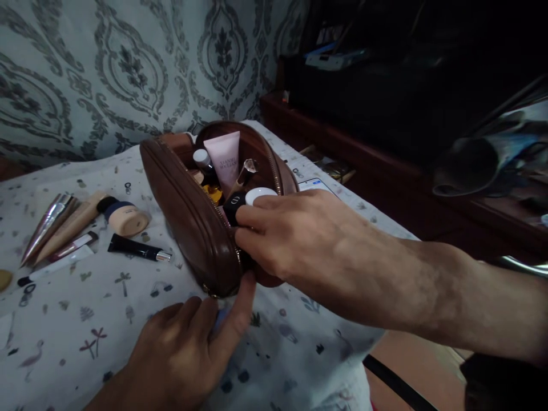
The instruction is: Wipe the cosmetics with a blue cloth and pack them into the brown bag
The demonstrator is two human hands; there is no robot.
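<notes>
A brown makeup bag [192, 211] lies unzipped on the cloth, its mouth wide. My right hand [291, 234] reaches into its near end, fingers closed round a small black case [234, 206] with a pale logo. Part of this case is hidden by the fingers. A white round lid [260, 195] shows just behind them. Inside the bag stand a pink tube [224, 160], a white-capped bottle [202, 160], a shiny-capped item [248, 169] and something yellow [213, 193]. My left hand [184, 337] is at the bag's near end, thumb against it and other fingers curled.
Left of the bag lie a black tube [139, 249], a foundation bottle [126, 218], a beige tube [75, 225], a silver-and-pink tube [48, 228] and a white stick [60, 266]. A phone [315, 184] lies behind the right wrist. The patterned wall [128, 68] borders the far side.
</notes>
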